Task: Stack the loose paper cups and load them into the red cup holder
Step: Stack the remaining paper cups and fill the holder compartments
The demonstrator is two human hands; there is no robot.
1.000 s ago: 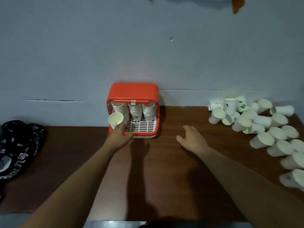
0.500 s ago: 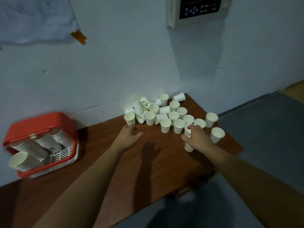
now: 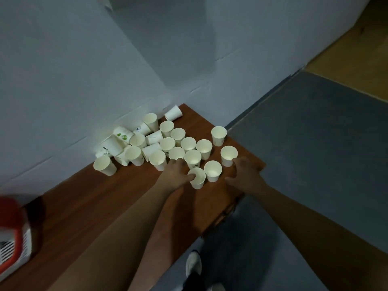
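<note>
Red cup holder (image 3: 12,219): blurred, at the far left of the table (image 3: 105,196), well apart from the cups.
Loose paper cups (image 3: 168,143): white and thin-walled, clustered by the wall at the table's right end. Most stand upright; several at the back lie tipped.
Left hand (image 3: 175,175): thumb hooked over the rim of the nearest cup (image 3: 198,181), pinching it.
Right hand (image 3: 245,175): fingers spread, holding nothing, tips just beside the edge cup (image 3: 228,156).
Tip: pinch lightly, since rims likely crush; nest the cup mouth-up into an upright neighbour.

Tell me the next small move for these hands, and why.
Probably: grip the nearest cup with the left hand, whose thumb lies on its rim, and lift it into the upright cup beside it. Both stand mouth-up, side by side, so a short lift nests them. The right hand hovers open by another cup, free to steady the stack.
</note>
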